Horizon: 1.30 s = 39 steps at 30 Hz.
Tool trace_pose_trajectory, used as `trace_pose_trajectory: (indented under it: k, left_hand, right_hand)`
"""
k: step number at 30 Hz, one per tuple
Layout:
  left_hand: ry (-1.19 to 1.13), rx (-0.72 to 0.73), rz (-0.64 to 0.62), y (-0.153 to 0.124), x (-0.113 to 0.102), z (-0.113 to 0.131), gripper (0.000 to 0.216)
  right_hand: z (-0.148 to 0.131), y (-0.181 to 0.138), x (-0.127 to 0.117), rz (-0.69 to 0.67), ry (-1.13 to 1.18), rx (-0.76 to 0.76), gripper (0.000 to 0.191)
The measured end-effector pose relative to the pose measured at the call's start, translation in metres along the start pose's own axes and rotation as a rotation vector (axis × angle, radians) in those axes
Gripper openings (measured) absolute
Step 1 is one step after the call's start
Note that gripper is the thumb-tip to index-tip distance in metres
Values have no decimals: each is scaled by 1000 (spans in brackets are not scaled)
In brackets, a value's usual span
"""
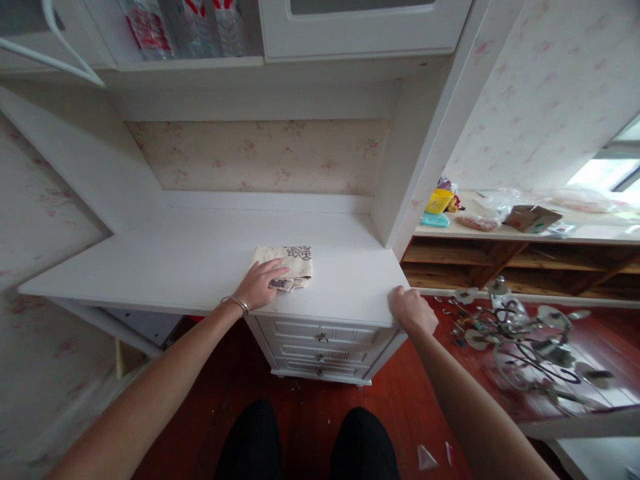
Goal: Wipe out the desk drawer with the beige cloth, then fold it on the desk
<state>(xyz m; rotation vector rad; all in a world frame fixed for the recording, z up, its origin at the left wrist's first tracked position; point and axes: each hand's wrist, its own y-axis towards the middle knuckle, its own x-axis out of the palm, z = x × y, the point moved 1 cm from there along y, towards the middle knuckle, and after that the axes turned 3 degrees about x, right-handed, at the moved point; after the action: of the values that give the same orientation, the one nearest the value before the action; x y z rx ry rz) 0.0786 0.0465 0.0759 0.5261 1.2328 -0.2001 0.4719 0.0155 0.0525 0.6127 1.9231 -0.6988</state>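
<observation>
A folded beige cloth (299,261) with a dark printed pattern lies on the white desk top (200,253). My left hand (261,283) rests on the cloth's left part, fingers stretched out over it, and a bangle circles the wrist. At the right front corner of the desk, my right hand (413,310) is closed around the edge. Its fingertips are partly hidden. Below the desk top stands a white drawer unit (300,347) with several small knobs.
Overhead, a cabinet (350,40) holds plastic bottles (200,27). A metal chandelier (530,340) lies on the red wooden floor (400,427) to the right. Behind it, a low shelf (450,253) carries a cardboard box (533,219), a yellow container (440,201) and plastic bags.
</observation>
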Motion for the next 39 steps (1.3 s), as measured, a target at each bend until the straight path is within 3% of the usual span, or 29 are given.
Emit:
trace_pose_trajectory:
  k: [2, 5, 8, 10, 13, 17, 39]
  left_hand:
    - [-27, -90, 173, -9, -14, -21, 54]
    - [-26, -389, 347, -26, -23, -60, 47]
    - [42, -693, 273, -44, -13, -89, 47]
    - [88, -764, 164, -52, -3, -98, 48]
    - [139, -769, 50, -56, 9, -100, 49]
    - [187, -789, -2, -56, 11, -99, 53]
    - [220, -815, 15, -55, 5, -91, 53]
  right_hand:
    - [-1, -1, -1, 0, -3, 1, 63]
    - [-3, -3, -2, -4, -8, 10, 64]
    - [-5, -3, -3, -9, -14, 31, 63]
    - [-5, -2, -2, -11, -19, 34, 63]
    - [-4, -1, 0, -9, -23, 24, 64]
    - [-3, 0, 1, -3, -25, 19, 65]
    - [-1, 3, 3, 4, -25, 11, 66]
